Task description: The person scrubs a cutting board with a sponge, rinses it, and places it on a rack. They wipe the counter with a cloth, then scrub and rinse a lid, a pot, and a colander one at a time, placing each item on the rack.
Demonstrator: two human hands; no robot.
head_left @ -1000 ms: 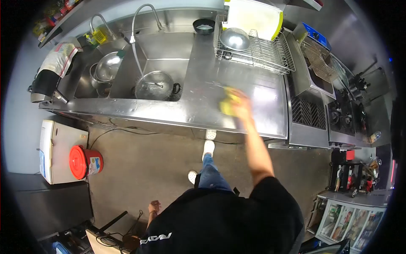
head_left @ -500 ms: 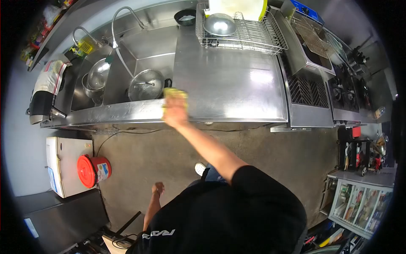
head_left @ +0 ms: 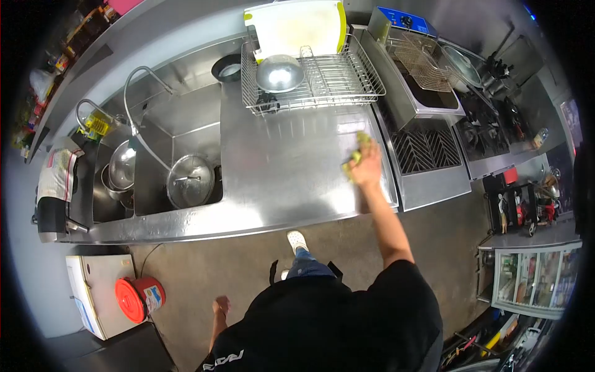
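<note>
My right hand (head_left: 367,164) presses a yellow-green sponge (head_left: 358,147) flat on the steel counter (head_left: 285,167), near its right edge beside the grill. My left hand (head_left: 221,305) hangs at my side by my hip, fingers loosely curled with nothing in them. A dish rack (head_left: 322,77) with an upturned steel bowl (head_left: 279,72) stands at the back of the counter, beyond the sponge.
A sink (head_left: 180,155) to the left holds a lidded pot (head_left: 190,180); a second basin holds steel bowls (head_left: 121,167). A grill (head_left: 427,149) and fryer (head_left: 421,68) lie to the right. A white cutting board (head_left: 294,25) leans at the back. A red bucket (head_left: 139,299) stands on the floor.
My right hand has swept the sponge from the counter's front left edge by the sink across to the right edge by the grill. My view has shifted too.
</note>
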